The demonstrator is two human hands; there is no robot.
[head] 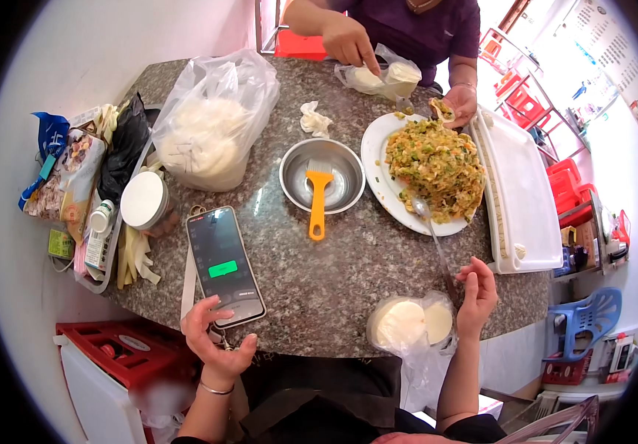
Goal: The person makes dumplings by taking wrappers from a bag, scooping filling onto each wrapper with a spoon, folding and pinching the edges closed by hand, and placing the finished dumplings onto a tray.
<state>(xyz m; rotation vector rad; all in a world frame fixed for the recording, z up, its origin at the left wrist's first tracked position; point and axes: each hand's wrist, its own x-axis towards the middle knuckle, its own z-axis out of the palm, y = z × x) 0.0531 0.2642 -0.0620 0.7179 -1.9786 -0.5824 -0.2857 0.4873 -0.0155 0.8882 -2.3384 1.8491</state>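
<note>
My left hand (219, 333) is over the lower end of a smartphone (226, 266), fingers spread and curled, holding nothing. A fingertip overlaps the lit screen; whether it touches is unclear. My right hand (477, 291) is raised at the table's right side, empty with fingers loosely bent. Close by it runs the handle of a metal spoon (435, 244), whose bowl rests at the edge of the chopped vegetable filling (435, 166). That filling is heaped on a white oval plate (377, 191). Between my forearms, near the table edge, round dough wrappers (402, 324) lie in an opened plastic bag (413, 361).
A steel bowl (291, 191) holds an orange-handled brush (318, 202). Left stand a bag of dough (208, 127), a lidded jar (144, 202) and a filled tray (108, 266). A white tray (530, 194) lies right. Opposite, a person's hand (459, 105) holds a filled wrapper (442, 111).
</note>
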